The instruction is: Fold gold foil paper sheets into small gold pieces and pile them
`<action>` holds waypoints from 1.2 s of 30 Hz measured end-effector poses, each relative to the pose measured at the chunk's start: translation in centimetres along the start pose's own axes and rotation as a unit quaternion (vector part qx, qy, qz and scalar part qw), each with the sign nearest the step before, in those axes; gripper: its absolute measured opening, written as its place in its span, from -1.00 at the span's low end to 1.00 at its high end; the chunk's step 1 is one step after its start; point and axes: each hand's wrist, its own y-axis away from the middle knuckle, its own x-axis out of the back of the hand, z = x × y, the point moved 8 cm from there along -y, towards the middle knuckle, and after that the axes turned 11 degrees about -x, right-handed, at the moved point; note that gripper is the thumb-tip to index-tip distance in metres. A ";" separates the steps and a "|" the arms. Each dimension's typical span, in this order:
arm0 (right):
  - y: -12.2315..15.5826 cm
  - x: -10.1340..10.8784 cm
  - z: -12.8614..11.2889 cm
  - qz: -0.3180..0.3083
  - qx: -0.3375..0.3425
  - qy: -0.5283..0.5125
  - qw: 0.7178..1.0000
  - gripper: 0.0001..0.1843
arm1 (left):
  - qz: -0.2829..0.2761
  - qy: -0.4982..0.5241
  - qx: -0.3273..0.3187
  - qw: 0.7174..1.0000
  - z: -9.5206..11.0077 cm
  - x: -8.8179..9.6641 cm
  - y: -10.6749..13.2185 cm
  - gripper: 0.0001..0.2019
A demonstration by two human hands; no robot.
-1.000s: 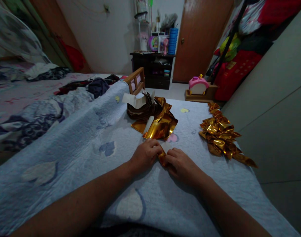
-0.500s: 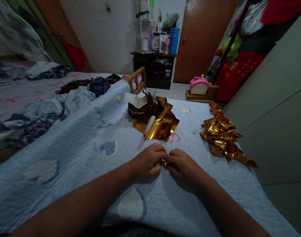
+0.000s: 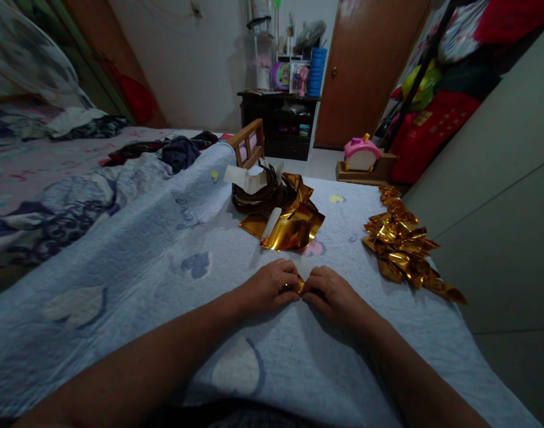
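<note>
My left hand (image 3: 268, 288) and my right hand (image 3: 332, 293) rest close together on the pale blue quilt (image 3: 164, 279), fingers curled. Between them they pinch a small piece of gold foil paper (image 3: 300, 286), of which only a sliver shows. Just beyond my hands lies a loose stack of gold foil sheets (image 3: 292, 229) with a dark bundle and white paper (image 3: 254, 187) behind it. To the right lies a heap of folded gold foil pieces (image 3: 401, 244).
A wooden bed rail (image 3: 249, 141) stands behind the stack. Crumpled bedding and clothes (image 3: 75, 190) lie to the left. A grey cabinet wall (image 3: 490, 196) runs along the right. A pink toy (image 3: 359, 153), a dark shelf (image 3: 278, 122) and a door (image 3: 365, 65) stand beyond.
My two hands have drawn closer together over the gold foil piece, so less of it shows now than a second ago. The piles have not moved.
</note>
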 end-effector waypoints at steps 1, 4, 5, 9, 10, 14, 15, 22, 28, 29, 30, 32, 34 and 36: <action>0.0 0.0 0.0 -0.001 -0.002 0.001 1.000 -0.89 | 0.000 -0.001 0.004 1.000 -0.1 0.0 0.0 -0.97; -0.1 0.0 0.0 -0.003 -0.010 0.004 1.000 -0.87 | 0.002 0.002 0.020 1.000 -0.1 0.2 0.0 -0.95; -0.1 0.0 0.0 -0.004 -0.014 0.006 1.000 -0.87 | 0.000 0.004 0.023 1.000 -0.1 0.3 0.0 -0.94; -0.2 0.2 0.0 -0.008 -0.035 0.020 0.999 -0.86 | -0.005 0.003 0.032 0.999 0.1 0.4 -0.1 -0.92; -0.2 0.2 0.0 -0.007 -0.039 0.023 0.999 -0.86 | -0.007 0.002 0.034 0.999 0.1 0.4 -0.1 -0.91; -0.2 0.4 0.0 -0.004 -0.046 0.033 0.998 -0.85 | -0.010 -0.005 0.041 0.999 0.2 0.4 -0.3 -0.94; -0.2 0.4 -0.1 -0.003 -0.045 0.034 0.998 -0.84 | -0.010 -0.007 0.043 0.999 0.3 0.4 -0.4 -0.95; 0.0 0.7 0.3 0.006 -0.056 0.024 0.998 -0.91 | -0.014 -0.031 0.046 0.998 0.4 0.2 -0.5 -0.94; 0.1 1.0 0.7 0.005 -0.072 0.028 0.997 -0.91 | -0.017 -0.049 0.042 0.998 0.3 0.1 -0.5 -0.95; 0.1 1.0 0.7 0.005 -0.070 0.027 0.997 -0.91 | -0.016 -0.048 0.043 0.998 0.3 0.1 -0.5 -0.95; 0.1 1.0 0.7 0.004 -0.067 0.026 0.997 -0.91 | -0.016 -0.048 0.043 0.998 0.3 0.1 -0.5 -0.95; 0.0 0.9 0.7 0.005 -0.064 0.025 0.998 -0.90 | -0.015 -0.049 0.042 0.998 0.3 0.0 -0.5 -0.95; -0.1 0.7 0.8 0.005 -0.066 0.026 0.997 -0.90 | -0.011 -0.050 0.042 0.998 0.3 0.0 -0.5 -0.94; -0.2 0.5 0.9 0.005 -0.070 0.031 0.997 -0.91 | -0.008 -0.050 0.043 0.998 0.3 0.0 -0.5 -0.93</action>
